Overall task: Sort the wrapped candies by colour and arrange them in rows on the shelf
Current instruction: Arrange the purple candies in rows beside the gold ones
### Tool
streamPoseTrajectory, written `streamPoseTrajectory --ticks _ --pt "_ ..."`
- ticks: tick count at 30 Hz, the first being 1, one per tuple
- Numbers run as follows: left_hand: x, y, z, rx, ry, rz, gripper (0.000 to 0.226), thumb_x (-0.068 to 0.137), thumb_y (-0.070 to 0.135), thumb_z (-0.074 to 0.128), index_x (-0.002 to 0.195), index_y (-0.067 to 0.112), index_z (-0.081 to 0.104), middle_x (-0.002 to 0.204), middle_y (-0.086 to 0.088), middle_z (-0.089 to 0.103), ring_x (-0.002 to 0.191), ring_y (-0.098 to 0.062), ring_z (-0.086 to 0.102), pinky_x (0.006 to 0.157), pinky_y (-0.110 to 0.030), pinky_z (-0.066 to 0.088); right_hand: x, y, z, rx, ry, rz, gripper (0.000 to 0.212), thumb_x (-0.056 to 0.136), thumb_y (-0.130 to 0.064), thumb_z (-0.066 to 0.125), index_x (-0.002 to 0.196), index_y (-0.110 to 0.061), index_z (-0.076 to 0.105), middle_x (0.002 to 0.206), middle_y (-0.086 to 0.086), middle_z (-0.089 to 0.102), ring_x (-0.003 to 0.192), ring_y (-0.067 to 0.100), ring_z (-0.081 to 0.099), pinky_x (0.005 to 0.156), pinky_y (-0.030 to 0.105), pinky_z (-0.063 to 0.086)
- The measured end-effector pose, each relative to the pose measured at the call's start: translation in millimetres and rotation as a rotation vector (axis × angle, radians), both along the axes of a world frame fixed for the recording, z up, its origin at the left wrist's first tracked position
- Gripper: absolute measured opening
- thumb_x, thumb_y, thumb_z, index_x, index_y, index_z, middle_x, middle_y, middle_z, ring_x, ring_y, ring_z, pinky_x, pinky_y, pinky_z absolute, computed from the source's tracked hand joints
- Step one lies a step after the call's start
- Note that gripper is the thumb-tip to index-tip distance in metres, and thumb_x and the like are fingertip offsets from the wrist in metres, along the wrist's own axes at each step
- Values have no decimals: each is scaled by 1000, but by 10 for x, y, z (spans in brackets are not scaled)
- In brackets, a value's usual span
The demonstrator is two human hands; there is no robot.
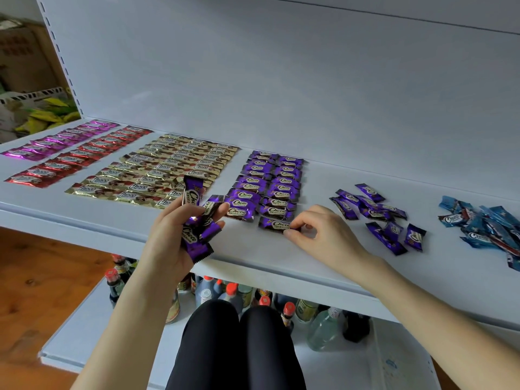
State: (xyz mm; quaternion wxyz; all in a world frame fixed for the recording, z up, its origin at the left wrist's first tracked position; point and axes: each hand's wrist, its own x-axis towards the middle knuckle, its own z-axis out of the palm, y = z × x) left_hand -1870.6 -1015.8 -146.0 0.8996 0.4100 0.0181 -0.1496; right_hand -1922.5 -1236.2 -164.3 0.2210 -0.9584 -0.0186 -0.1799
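One purple candy [274,225] is pinched at its right end by the right grip [318,232], lying on the shelf [253,266] at the front of the right purple column [284,187]. I would square it with its neighbours, label up, before letting go. The left grip [168,232] clasps a bundle of purple candies [194,237].

Left hand [164,237] and right hand [326,235] are bare. Each joins a forearm, left forearm [123,319] and right forearm [422,299], uncovered as far as the frame edge. Both legs are clad in trousers [239,350]: black, close-fitting, of plain matte fabric with faint creases.
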Motion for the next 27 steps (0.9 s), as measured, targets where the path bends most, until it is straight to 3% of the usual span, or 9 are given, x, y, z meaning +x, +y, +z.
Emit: streamPoseTrajectory --ticks 27 --pt "-9 31 -55 44 -27 -19 24 89 -11 37 83 8 49 109 -26 60 74 -26 72 49 -25 53 52 91 -37 14 -50 -16 12 85 -23 64 85 -14 71 77 1 54 77 15 50 66 34 44"
